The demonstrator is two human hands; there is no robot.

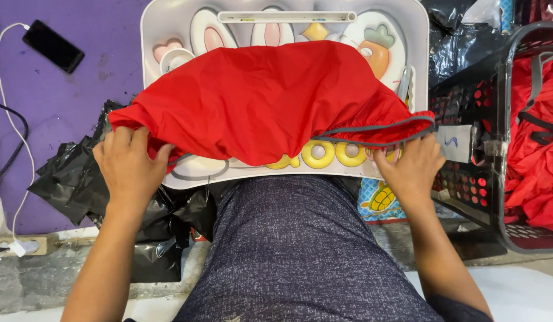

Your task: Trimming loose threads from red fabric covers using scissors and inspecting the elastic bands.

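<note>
A red cloth (pixel 270 101) lies spread over a white tray (pixel 169 24) at the centre of the frame. The left hand (pixel 130 167) grips its lower-left edge; the right hand (pixel 413 164) pinches its grey-trimmed hem at lower right.

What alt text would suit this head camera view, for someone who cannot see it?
Seen from above, a person's left hand and right hand grip the near edge of a red garment spread over a white lap table with cartoon rabbit and carrot shapes. A dark basket of more red cloth sits at right; a phone lies on purple floor at left.
</note>
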